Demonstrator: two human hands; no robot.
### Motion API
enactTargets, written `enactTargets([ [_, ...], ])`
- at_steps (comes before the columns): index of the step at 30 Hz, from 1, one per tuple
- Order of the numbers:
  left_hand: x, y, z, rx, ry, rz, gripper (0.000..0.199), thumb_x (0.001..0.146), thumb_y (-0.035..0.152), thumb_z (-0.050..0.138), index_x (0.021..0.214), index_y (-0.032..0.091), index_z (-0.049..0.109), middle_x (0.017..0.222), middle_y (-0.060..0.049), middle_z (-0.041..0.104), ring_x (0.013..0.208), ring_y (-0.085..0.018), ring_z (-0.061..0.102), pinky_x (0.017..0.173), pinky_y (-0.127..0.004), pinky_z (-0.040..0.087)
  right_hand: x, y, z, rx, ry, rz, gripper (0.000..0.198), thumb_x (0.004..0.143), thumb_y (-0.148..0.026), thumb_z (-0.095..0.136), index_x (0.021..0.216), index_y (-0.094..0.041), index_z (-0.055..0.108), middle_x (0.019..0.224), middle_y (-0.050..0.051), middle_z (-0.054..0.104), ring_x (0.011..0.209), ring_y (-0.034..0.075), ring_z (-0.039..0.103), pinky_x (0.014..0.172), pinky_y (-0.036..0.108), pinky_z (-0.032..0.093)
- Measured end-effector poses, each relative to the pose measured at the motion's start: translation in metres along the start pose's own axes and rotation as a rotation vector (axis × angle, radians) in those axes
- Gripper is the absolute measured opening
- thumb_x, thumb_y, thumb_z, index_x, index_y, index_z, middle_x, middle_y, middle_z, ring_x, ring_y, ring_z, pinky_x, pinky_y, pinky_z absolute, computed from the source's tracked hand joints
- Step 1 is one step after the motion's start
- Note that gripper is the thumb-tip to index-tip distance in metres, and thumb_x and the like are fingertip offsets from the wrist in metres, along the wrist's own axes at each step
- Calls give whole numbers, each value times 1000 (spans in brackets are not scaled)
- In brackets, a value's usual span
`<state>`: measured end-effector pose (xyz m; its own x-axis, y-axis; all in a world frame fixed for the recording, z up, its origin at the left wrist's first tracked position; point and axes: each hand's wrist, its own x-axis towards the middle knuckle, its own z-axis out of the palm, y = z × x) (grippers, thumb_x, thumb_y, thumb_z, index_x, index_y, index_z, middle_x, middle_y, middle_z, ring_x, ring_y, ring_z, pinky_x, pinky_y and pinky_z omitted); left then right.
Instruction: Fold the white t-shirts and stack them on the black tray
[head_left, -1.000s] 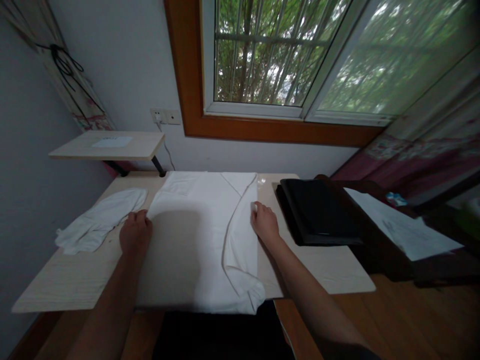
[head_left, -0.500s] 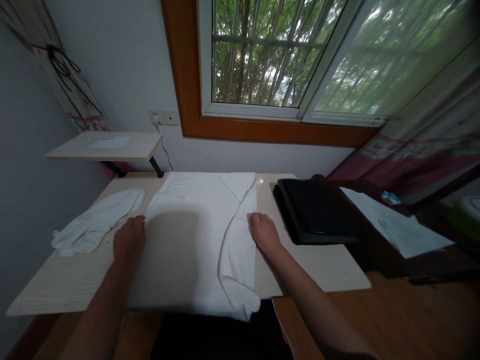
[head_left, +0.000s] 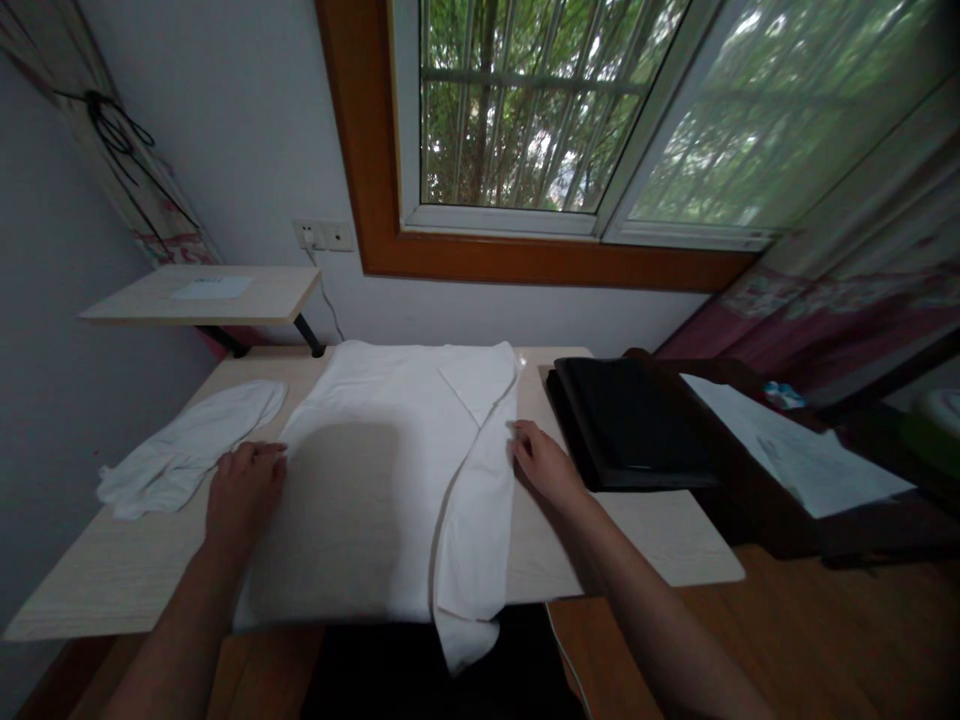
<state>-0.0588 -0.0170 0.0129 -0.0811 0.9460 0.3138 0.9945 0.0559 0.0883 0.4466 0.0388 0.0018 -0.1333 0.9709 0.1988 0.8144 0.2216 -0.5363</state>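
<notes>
A white shirt (head_left: pixel 360 480) lies spread over the table in front of me. Its right side is folded inward, and a sleeve-like strip (head_left: pixel 474 530) runs down that side, its end drooping past the table's near edge. My left hand (head_left: pixel 246 492) has its fingers closed at the shirt's left edge. Opposite it, my right hand (head_left: pixel 546 458) pinches the right edge between thumb and fingers. Just left of my left hand lies a second white cloth (head_left: pixel 191 445), loosely crumpled.
The pale wooden table (head_left: pixel 97 590) carries a small raised shelf (head_left: pixel 187 308) with a paper on it at the back left. To the right are a black folder-like stack (head_left: pixel 634 425) and a dark surface holding a white sheet (head_left: pixel 787 445). A window (head_left: pixel 555 130) is ahead.
My hands have moved slightly apart, left hand leftward and right hand rightward. The shirt's left edge has shifted outward, and the strip's lower end has straightened and dropped left.
</notes>
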Motion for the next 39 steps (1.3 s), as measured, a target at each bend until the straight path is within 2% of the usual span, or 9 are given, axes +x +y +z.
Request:
enactTargets([
  [3,18,31,7,-23,11,171,34,98,32,42,111,16,69,109,-14,67,101,-30,60,98,-47,44,38,24,6,52,190,24,35,95,-30,47,120,-14,65,113,15,69,105,25,64,96,35,49],
  [7,37,92,19,-232,-26,331,27,97,27,46,103,19,71,103,-10,71,98,-25,62,98,-42,44,84,43,13,48,276,135,45,94,-31,48,131,-11,63,109,17,70,99,26,66,97,39,50],
  [10,45,140,24,-325,-65,418,24,97,25,48,101,17,71,100,-10,72,95,-24,62,97,-41,44,110,47,17,44,267,196,46,93,-28,48,135,-12,62,114,16,71,107,26,66,101,38,48],
  [13,50,183,26,-393,-136,464,24,98,23,49,100,18,72,97,-8,73,93,-22,63,96,-39,44,129,49,19,39,236,244,42,94,-27,49,130,-15,68,119,14,72,112,24,66,105,35,46],
  [20,51,257,32,-536,-309,418,23,91,40,65,89,20,74,89,-6,73,89,-20,64,89,-34,45,159,49,18,50,170,299,35,96,-31,50,112,-17,78,114,12,76,112,24,68,100,32,49],
  [25,51,277,40,-618,-398,402,11,84,29,69,82,18,72,86,-10,73,85,-23,65,88,-38,44,160,49,16,63,158,339,34,95,-31,52,108,-16,79,109,12,78,107,26,70,96,33,51],
  [31,43,270,40,-710,-435,388,5,82,22,65,79,20,69,79,-5,71,76,-19,64,77,-33,46,154,52,14,89,177,331,37,96,-30,48,113,-16,78,112,12,77,109,24,71,97,33,51],
  [34,36,265,37,-805,-479,349,10,83,21,63,91,20,68,81,-4,70,74,-18,63,70,-30,44,152,53,13,92,177,313,37,96,-29,48,112,-16,78,112,11,78,109,23,71,95,31,51],
  [39,25,261,36,-903,-534,343,45,83,19,63,127,22,57,77,1,64,70,-16,61,65,-28,42,152,51,12,60,198,291,36,95,-27,48,109,-14,79,109,13,78,105,24,72,90,31,53],
])
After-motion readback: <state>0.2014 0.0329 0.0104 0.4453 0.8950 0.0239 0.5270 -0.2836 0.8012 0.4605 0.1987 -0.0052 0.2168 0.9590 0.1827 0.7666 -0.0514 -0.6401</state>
